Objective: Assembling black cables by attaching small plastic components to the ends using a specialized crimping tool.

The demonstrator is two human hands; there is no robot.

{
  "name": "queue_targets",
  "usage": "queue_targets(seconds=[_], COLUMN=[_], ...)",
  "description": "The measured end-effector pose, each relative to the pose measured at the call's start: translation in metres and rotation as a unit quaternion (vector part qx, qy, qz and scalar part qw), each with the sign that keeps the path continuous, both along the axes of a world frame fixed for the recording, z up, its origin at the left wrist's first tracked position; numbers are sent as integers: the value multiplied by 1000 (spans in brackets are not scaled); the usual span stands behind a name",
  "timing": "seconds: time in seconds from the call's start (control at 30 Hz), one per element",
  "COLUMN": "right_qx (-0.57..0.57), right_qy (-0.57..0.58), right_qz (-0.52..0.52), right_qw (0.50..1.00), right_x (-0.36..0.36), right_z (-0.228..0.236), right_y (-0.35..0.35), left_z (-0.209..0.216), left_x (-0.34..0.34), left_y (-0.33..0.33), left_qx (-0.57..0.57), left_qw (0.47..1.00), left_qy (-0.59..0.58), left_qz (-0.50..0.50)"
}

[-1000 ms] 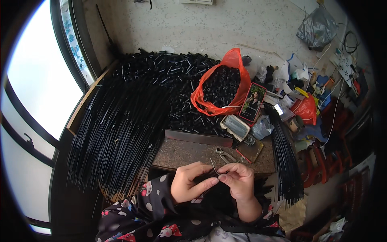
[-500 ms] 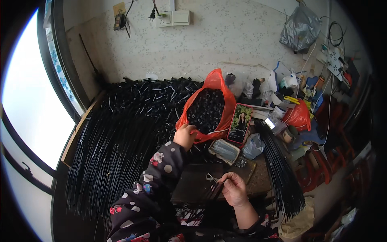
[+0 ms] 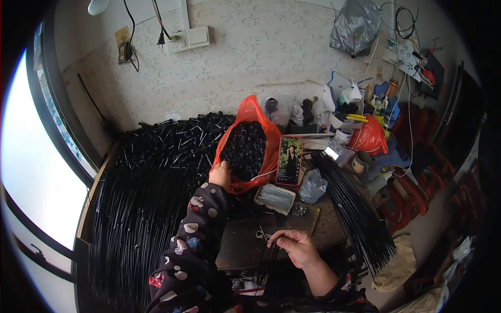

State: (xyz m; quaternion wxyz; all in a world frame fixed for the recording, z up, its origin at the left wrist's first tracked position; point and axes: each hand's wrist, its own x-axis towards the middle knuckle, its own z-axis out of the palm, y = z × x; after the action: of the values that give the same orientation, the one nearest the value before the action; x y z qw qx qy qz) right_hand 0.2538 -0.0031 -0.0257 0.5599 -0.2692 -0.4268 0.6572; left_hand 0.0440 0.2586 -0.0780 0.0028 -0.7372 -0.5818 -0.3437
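The right hand (image 3: 299, 249) has a narrow grip on thin dark rods (image 3: 269, 254), near the front edge of the table (image 3: 237, 246). Farther off, the left hand (image 3: 221, 176) touches the left edge of a red bag (image 3: 273, 141) of black parts (image 3: 244, 146); whether its grip holds anything, I cannot tell.

the single view looks from the wearer's head, through the left lens of a side-by-side fisheye pair, facing forward and down across the bench (image 3: 329, 229) to the wall (image 3: 156, 83) beyond. it sits close, at arm's reach, so the patterned sleeve (image 3: 185, 250) rises from the lower edge, while the window (image 3: 47, 167) bends along the left rim.
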Motion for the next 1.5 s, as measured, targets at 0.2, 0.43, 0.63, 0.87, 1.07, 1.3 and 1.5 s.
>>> queue_targets(seconds=[0.2, 0.43, 0.63, 0.87, 1.07, 1.3, 1.5], right_qx=[25, 48, 3, 25, 80, 56, 35], right_qy=[11, -3, 22, 2, 1, 37, 49], right_qz=[-40, -1, -3, 31, 28, 81, 92], right_qw=[999, 999, 1000, 999, 996, 994, 994], right_x=[-11, -29, -43, -62, -83, -80, -74], right_z=[11, 34, 19, 29, 46, 34, 24], right_y=[-8, -39, -34, -53, -73, -67, -60], left_z=[2, -35, -58, 61, 88, 78, 81], left_x=[-7, -19, -45, -23, -31, -35, -40], left_y=[-35, -187, -218, -265, -292, -304, -299], left_qx=[52, -35, -24, -272, -254, -257, -265], left_qw=[997, 951, 966, 583, 512, 464, 527], left_qy=[15, 168, 90, -649, -662, -691, -637], left_qz=[-63, -256, -239, -406, -485, -492, -496])
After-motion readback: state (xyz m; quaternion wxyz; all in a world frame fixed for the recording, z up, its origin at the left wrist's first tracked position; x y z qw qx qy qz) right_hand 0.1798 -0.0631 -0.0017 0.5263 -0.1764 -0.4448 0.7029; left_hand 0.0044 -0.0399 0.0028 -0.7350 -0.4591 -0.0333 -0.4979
